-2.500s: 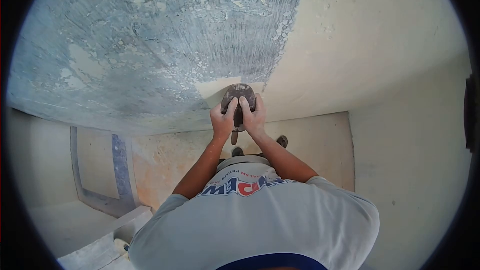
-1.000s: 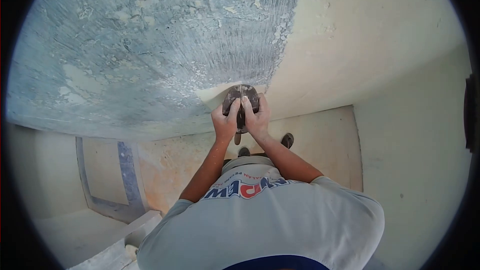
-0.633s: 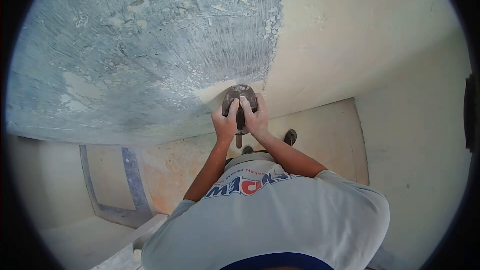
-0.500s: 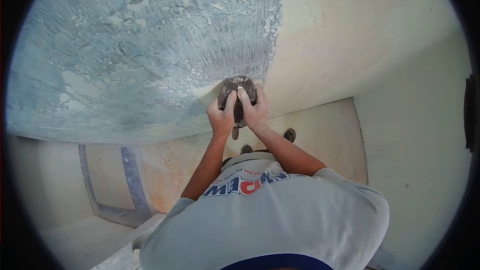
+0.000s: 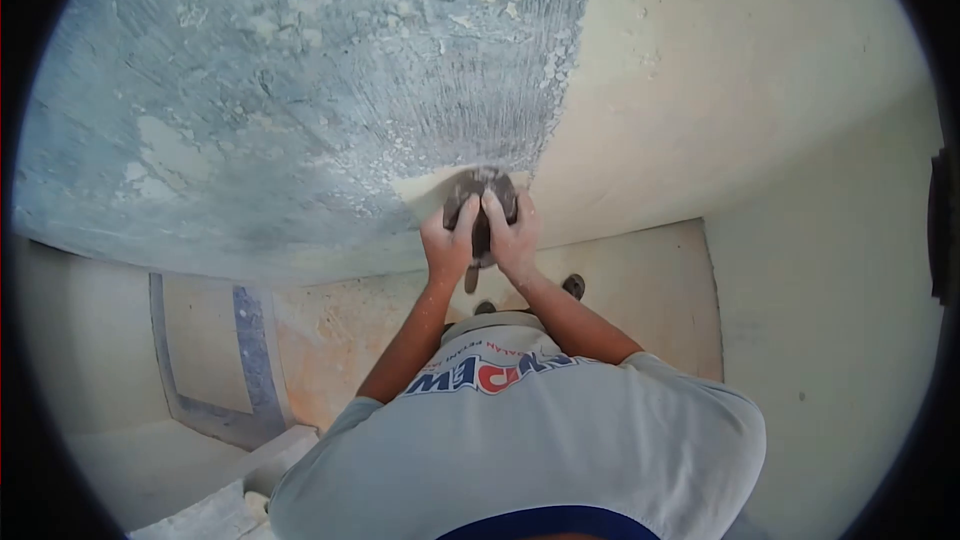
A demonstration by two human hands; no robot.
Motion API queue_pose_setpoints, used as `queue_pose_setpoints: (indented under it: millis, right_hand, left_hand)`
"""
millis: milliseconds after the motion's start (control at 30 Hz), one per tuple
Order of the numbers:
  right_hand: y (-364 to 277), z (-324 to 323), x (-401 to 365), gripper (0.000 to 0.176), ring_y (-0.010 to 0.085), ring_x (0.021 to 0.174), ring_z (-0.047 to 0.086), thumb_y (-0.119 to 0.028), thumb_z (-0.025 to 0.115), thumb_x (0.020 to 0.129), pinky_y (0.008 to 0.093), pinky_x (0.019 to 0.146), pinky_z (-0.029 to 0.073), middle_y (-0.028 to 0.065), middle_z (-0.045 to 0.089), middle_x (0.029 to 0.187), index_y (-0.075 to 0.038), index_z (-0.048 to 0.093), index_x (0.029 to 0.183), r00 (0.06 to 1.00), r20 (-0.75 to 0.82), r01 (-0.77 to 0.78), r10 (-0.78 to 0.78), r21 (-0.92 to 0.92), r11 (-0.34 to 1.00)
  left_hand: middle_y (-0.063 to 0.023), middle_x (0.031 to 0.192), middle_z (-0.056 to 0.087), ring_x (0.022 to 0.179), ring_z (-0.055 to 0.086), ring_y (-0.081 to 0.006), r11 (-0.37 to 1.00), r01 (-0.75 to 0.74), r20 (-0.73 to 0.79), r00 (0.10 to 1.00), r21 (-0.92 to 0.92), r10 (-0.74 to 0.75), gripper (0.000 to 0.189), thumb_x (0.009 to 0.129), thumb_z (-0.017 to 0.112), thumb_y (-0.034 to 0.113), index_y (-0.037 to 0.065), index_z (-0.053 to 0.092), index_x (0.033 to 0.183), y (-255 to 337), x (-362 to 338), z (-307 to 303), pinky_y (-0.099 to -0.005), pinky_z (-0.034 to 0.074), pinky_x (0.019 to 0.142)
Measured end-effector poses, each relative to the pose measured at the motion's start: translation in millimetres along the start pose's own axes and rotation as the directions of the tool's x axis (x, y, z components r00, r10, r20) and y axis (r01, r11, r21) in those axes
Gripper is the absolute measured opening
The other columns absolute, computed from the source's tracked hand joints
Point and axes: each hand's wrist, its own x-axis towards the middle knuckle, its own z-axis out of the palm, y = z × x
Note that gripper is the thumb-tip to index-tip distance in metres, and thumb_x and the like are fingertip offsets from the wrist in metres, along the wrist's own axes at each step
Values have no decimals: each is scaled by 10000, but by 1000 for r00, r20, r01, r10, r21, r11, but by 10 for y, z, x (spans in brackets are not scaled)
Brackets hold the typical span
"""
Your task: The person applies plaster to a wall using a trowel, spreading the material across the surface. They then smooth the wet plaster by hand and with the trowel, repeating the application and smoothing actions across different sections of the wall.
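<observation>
Both of my hands grip a dark, rounded hand tool (image 5: 481,237) dusted with white, held against the lower part of the wall in front of me. My left hand (image 5: 448,237) wraps its left side and my right hand (image 5: 515,236) its right side, with the thumbs side by side on top. The wall's blue, scratched and flaking surface (image 5: 350,70) spreads above and to the left of the tool. A smooth cream surface (image 5: 680,90) lies to the right. Pale dust covers my fingers.
The stained floor (image 5: 640,280) shows below the wall, with a dark shoe (image 5: 573,286) on it. A blue-bordered panel (image 5: 208,350) is at the lower left, near a white ledge (image 5: 215,515). A pale side wall (image 5: 820,290) stands at the right.
The tool and both hands sit slightly lower in the view, still together. The wall's patches have shifted a little to the right as the view moved.
</observation>
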Motion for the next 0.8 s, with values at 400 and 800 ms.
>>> queue_pose_setpoints:
  millis: [400, 800]
  right_hand:
    - [89, -23, -60, 224, 129, 712, 513, -203, 665, 941, 319, 649, 445, 74, 583, 759, 6, 596, 898, 999, 33, -16, 16, -10, 1000]
    - [291, -104, -118, 206, 109, 765, 548, -203, 647, 958, 291, 688, 478, 43, 628, 838, 2, 625, 963, 998, 55, -35, 38, -55, 998]
  left_hand:
    - [-100, 803, 727, 734, 634, -97, 999, 31, 22, 999, -44, -30, 275, 914, 700, 220, -48, 712, 976, 14, -13, 4, -300, 516, 671]
    - [-131, 783, 726, 722, 657, -112, 999, 33, -5, 999, -30, -33, 288, 905, 709, 242, -42, 720, 956, -122, -94, 90, -312, 523, 663]
